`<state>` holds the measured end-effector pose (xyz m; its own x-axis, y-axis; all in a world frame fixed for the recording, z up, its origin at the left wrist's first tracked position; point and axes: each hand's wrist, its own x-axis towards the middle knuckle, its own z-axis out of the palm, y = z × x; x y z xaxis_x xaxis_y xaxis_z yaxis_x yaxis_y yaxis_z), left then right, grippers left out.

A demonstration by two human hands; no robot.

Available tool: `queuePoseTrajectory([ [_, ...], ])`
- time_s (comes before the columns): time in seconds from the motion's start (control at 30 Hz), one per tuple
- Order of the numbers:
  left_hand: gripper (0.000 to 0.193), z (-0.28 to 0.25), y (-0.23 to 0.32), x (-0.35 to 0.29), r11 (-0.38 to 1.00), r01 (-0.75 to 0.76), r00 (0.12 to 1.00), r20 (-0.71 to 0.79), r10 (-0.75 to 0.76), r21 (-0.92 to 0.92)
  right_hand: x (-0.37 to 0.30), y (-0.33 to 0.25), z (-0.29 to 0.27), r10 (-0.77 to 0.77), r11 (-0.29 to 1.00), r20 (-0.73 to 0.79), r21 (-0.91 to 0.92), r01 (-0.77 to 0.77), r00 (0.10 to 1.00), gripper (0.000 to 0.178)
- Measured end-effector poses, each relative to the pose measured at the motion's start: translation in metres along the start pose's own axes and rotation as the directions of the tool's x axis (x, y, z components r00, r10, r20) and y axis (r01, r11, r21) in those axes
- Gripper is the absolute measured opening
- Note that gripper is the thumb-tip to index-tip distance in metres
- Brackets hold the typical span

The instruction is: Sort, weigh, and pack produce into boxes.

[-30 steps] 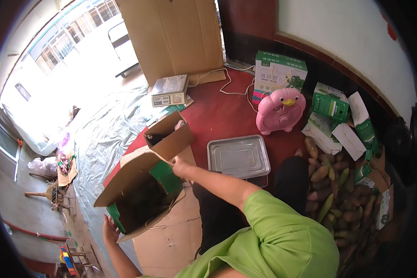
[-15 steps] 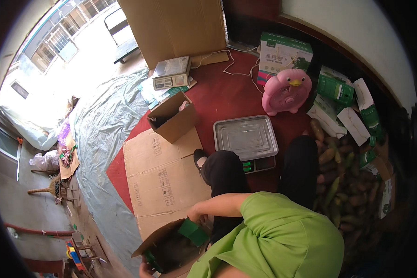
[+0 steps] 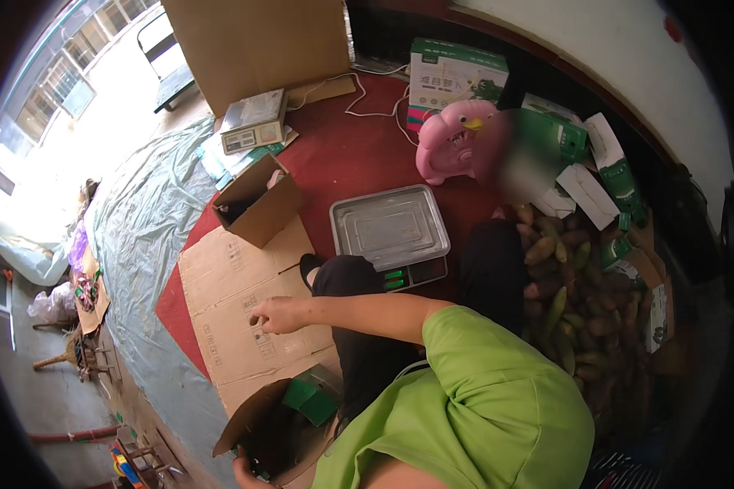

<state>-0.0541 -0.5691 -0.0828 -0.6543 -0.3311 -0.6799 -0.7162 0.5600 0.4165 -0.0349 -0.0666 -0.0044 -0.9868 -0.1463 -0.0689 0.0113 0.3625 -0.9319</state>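
An open cardboard box (image 3: 235,417) sits at the lower left beside my leg. Inside it a green carton piece (image 3: 310,399) stands out against the dark interior. My left hand (image 3: 249,473) is at the box's near-left wall, fingers closed over its edge, partly cut off by the frame. Stretched out leftward, my right hand (image 3: 279,315) hovers over a flattened cardboard sheet (image 3: 212,277). Its fingers are curled together; a small brownish spot shows at their tips, too small to name. Between my knees and the red floor covering lies a scale with a metal tray (image 3: 390,226) on top.
A smaller open carton (image 3: 261,213) stands beyond the sheet, near another scale (image 3: 253,122). A pink bird-shaped object (image 3: 448,147) and green-white boxes (image 3: 583,134) are at the back right. Many tubers (image 3: 579,301) pile up at right. Plastic sheeting (image 3: 139,220) spreads at left.
My right hand has left the box's green piece and moved up and left over the cardboard sheet. My left hand stays at the box. The whole view has shifted somewhat.
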Motion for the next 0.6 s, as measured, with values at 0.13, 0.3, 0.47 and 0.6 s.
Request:
queuePoseTrajectory([
  [0.13, 0.039, 0.009, 0.059, -0.011, 0.953, -0.235, 0.972, 0.017, 0.236, 0.192, -0.028, 0.004, -0.080, -0.039, 0.998, -0.249, -0.049, 0.027, 0.968, 0.036],
  [0.3, 0.038, 0.042, 0.121, -0.020, 0.783, -0.504, 0.859, 0.116, 0.499, 0.364, -0.098, 0.055, -0.168, 0.119, 0.991, -0.469, -0.002, -0.136, 0.875, 0.035],
  [0.47, 0.038, 0.069, 0.172, -0.038, 0.541, -0.704, 0.678, 0.208, 0.705, 0.460, -0.195, 0.100, -0.233, 0.201, 0.958, -0.674, -0.017, -0.287, 0.711, 0.035],
  [0.6, 0.037, 0.109, 0.222, -0.056, 0.283, -0.830, 0.463, 0.312, 0.830, 0.480, -0.285, 0.168, -0.267, 0.271, 0.951, -0.839, 0.158, -0.266, 0.472, 0.032],
])
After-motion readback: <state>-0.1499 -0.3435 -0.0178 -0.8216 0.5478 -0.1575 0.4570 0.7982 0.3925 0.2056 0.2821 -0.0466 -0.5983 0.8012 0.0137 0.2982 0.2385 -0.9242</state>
